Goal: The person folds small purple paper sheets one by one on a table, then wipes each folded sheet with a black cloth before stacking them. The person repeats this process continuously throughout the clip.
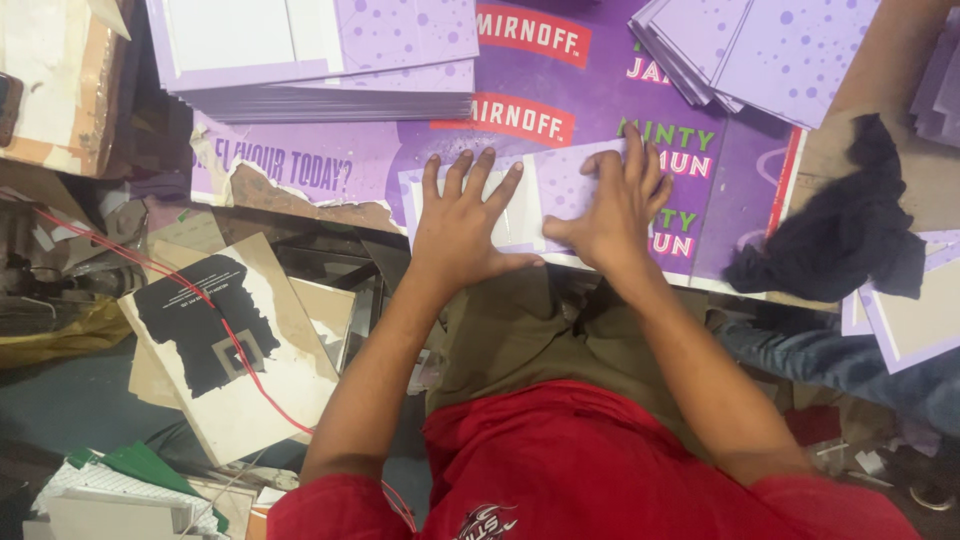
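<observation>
Lilac card sheet (530, 205) lies flat on purple poster-covered table (730, 200), long axis running left-right, directly under both palms. Left hand (462, 228) & right hand (612, 205) press it, fingers spread, side by side; neither grips. Dark cloth (840, 235) to the right.

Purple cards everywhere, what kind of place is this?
Probably a small packaging or print-finishing workshop. Both hands, left hand and right hand, press one flat purple card, stacks of purple cards wait nearby, and cardboard scraps lie below.
</observation>
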